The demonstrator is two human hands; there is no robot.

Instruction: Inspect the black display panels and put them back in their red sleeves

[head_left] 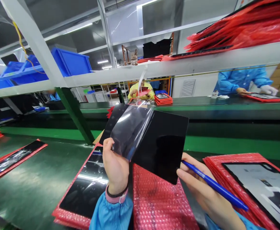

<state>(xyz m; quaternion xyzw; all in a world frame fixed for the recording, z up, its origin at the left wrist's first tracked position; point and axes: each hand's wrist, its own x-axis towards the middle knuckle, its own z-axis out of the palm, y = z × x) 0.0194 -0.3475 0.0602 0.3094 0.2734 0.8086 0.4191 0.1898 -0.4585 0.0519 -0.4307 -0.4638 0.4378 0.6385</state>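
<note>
A glossy black screen panel is held up tilted in front of me. Clear protective film curves over its left half, lifted into a fold near the middle. My left hand is closed at the lower left, its fingers on the film and the panel's edge; whether it grips both is hidden. My right hand pinches the panel's right edge between thumb and fingers. A blue pen also rests in that hand, slanting down to the right. Below the panel lies red bubble wrap.
Another black panel lies on red wrap at left. Stacked red bubble bags carry a grey-backed panel at right. A green post and a white shelf beam stand ahead. Co-workers in blue and yellow sit across.
</note>
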